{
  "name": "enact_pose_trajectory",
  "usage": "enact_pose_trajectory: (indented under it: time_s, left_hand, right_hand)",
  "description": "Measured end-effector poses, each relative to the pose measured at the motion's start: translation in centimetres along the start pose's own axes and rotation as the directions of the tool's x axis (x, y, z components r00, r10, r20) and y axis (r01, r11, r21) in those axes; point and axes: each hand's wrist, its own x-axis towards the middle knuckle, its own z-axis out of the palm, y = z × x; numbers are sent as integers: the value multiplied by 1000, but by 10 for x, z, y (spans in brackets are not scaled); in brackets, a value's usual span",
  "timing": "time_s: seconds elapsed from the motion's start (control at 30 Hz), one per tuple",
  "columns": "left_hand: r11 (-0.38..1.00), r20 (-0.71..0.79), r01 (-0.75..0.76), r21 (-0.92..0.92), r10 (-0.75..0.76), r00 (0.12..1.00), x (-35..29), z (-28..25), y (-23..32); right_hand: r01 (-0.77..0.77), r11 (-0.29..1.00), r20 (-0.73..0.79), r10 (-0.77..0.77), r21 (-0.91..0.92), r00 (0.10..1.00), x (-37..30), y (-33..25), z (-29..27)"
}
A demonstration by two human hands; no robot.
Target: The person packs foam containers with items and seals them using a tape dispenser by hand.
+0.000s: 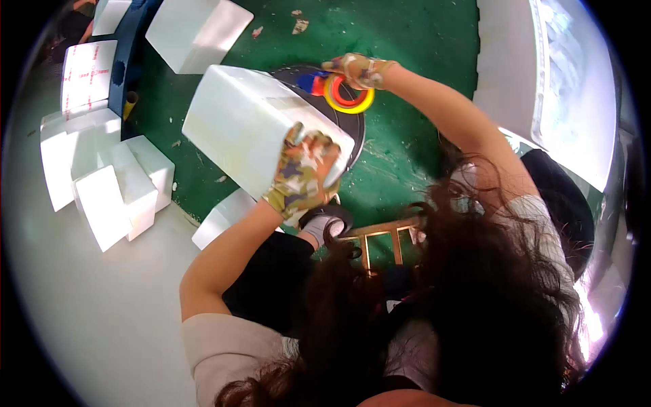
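A large white box (pixel 234 115), foam-like in look, lies tilted on a round black stand (pixel 352 127). My left hand (pixel 308 166), in a camouflage glove, grips the near end of the box with the fingers bent over its edge. Beyond the box's right side, my right hand (pixel 358 70) wears a matching glove with bare fingertips. It is closed on a tape dispenser (pixel 353 110) with a yellow and red ring and a blue part, which is close to the box's far edge. Whether tape runs onto the box cannot be made out.
Several white boxes (pixel 102 197) stand to the left, beside a dark blue beam (pixel 123 61). Another white box (pixel 196 34) lies at the far side on the green floor (pixel 420 34). A large white container (pixel 508 68) is at right. Close to my feet is a wooden frame (pixel 381 234).
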Motion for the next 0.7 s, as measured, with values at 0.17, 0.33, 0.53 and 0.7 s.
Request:
enact_pose_trajectory:
  time_s: [0.17, 0.33, 0.53, 0.7]
  left_hand:
    - [959, -293, 277, -52, -280, 914, 37, -6, -2]
    - [908, -452, 414, -60, -395, 800, 67, -4, -19]
    - [752, -431, 642, -150, -634, 642, 89, -9, -33]
    - [690, -441, 701, -181, -694, 569, 95, -7, -43]
  right_hand:
    - [471, 493, 268, -428, -731, 863, -128, 52, -37]
    - [211, 587, 99, -217, -782, 971, -186, 65, -53]
    - [342, 524, 233, -264, -780, 936, -201, 80, -28]
    - [433, 398, 281, -385, -809, 879, -183, 94, -14]
